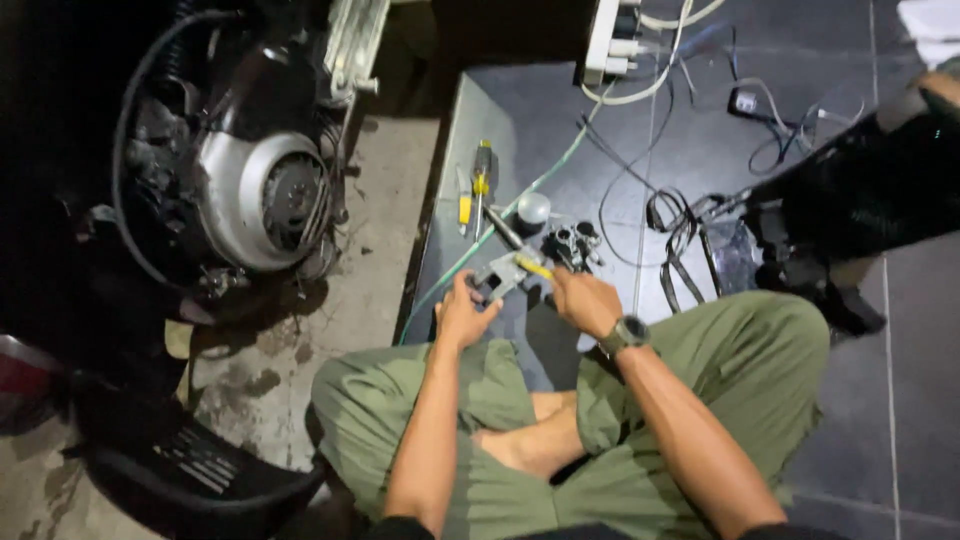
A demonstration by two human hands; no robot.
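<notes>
Sitting cross-legged on a dark tiled floor, I grip a small grey metal part with my left hand. A yellow-handled tool is in my right hand, its tip against that part. A watch sits on my right wrist. Just beyond the hands lie a dark metal assembly, a round silver cap and a slim metal rod.
Two yellow-handled screwdrivers lie on the floor ahead. A scooter engine with a round silver fan cover stands at left on rough concrete. A green hose, tangled cables, a white power strip and a dark bag lie ahead and right.
</notes>
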